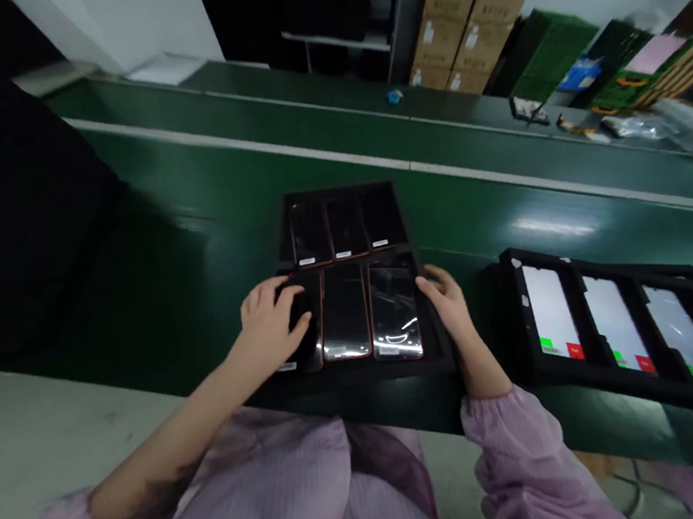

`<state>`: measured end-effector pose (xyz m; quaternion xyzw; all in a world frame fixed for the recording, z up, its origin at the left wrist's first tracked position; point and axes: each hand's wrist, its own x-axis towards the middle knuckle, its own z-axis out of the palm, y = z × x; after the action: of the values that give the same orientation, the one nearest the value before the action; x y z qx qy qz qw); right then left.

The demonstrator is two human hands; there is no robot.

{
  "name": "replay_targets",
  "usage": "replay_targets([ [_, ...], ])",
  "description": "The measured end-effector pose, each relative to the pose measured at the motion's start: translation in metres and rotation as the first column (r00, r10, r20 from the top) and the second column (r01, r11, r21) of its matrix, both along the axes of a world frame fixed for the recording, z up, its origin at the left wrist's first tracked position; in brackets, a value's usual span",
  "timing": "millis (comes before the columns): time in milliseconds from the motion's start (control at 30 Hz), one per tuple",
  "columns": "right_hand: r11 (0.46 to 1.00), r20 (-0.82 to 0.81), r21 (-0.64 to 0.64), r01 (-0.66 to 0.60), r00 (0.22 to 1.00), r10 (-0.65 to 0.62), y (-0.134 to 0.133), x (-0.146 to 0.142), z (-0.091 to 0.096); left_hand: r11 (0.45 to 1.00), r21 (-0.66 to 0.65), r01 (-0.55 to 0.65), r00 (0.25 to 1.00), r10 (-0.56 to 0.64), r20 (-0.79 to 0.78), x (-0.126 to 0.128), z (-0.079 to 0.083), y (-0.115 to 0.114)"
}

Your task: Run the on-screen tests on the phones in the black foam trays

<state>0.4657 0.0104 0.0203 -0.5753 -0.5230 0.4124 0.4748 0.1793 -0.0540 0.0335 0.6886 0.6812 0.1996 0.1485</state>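
A black tray lies on the green bench in front of me, with dark-screened smartphones in two rows of three. In the near row, a middle phone and a right phone have orange-red edges. My left hand is over the near-left phone, its thumb and fingers apart and partly covering it; no grip shows. My right hand holds the tray's right side, thumb at the rim. White labels mark the lower ends of several phones, including the far-left phone.
At right, a black holder carries several phones with lit white screens and green and red squares. A pale rail runs along the green bench. Behind stand cardboard boxes and a green crate. Something large and black fills the left.
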Motion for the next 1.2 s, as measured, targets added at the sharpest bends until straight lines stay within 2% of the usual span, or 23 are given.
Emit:
replay_targets([
  [67, 0.999, 0.107, 0.023, 0.023, 0.994, -0.025, -0.004, 0.013, -0.007, 0.998, -0.066, -0.014, 1.0, 0.013, -0.023, -0.003, -0.012, 0.021],
  [133, 0.998, 0.22, 0.061, 0.026, 0.975, -0.038, -0.008, 0.014, -0.011, 0.992, -0.127, 0.002, 0.998, -0.01, -0.065, -0.004, -0.016, 0.042],
  [267, 0.991, 0.421, 0.132, 0.008, 0.905, -0.064, -0.008, -0.006, -0.012, 0.986, -0.166, 0.02, 0.983, -0.049, -0.177, -0.011, -0.014, 0.083],
  [400, 0.984, 0.578, 0.176, -0.022, 0.812, -0.085, 0.002, -0.029, -0.015, 0.988, -0.139, 0.061, 0.982, -0.084, -0.168, -0.027, -0.013, 0.108],
  [567, 0.962, 0.8, 0.256, -0.096, 0.58, -0.156, 0.013, -0.043, -0.017, 0.981, -0.117, 0.154, 0.971, -0.172, -0.168, -0.036, -0.012, 0.11],
  [667, 0.967, 0.805, 0.232, -0.11, 0.579, -0.127, 0.017, -0.042, -0.015, 0.973, -0.135, 0.186, 0.963, -0.207, -0.17, -0.038, -0.009, 0.107],
  [767, 0.97, 0.826, 0.217, -0.107, 0.55, -0.124, 0.009, -0.043, -0.01, 0.964, -0.176, 0.201, 0.956, -0.232, -0.18, -0.04, -0.006, 0.107],
  [900, 0.984, 0.865, 0.177, -0.031, 0.482, -0.14, -0.029, -0.061, -0.001, 0.956, -0.214, 0.202, 0.949, -0.245, -0.197, -0.038, -0.005, 0.106],
  [1033, 0.996, 0.891, 0.091, -0.006, 0.448, -0.079, -0.063, -0.08, 0.006, 0.974, -0.173, 0.144, 0.961, -0.18, -0.209, -0.03, -0.009, 0.104],
  [1200, 0.994, 0.888, 0.105, 0.028, 0.447, -0.107, -0.063, -0.085, 0.003, 0.984, -0.112, 0.139, 0.971, -0.157, -0.178, -0.025, -0.011, 0.101],
])
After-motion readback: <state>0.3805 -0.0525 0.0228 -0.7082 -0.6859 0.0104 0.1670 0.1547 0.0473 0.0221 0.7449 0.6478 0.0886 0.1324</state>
